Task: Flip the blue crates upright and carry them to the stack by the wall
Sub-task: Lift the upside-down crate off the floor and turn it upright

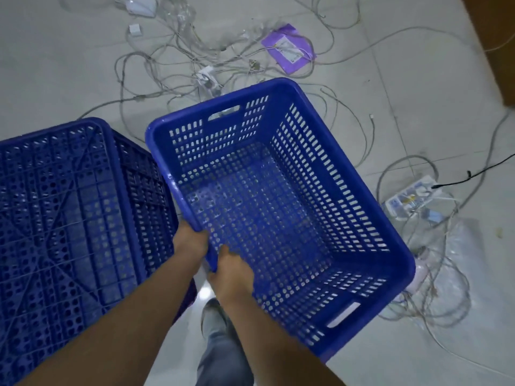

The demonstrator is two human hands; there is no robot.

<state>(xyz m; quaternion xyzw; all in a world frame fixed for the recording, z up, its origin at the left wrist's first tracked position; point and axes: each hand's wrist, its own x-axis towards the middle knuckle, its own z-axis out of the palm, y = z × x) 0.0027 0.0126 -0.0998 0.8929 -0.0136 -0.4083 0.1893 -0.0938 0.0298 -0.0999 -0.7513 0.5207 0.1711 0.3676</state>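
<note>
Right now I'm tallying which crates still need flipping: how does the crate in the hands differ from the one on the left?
The held crate is open side up, showing its inside; the left crate is upside down, ribbed base up. The left hand and right hand both grip the held crate's near rim; no hand touches the left crate. The held crate shows handle slots; none are visible on the left crate. Both are blue perforated plastic.
</note>
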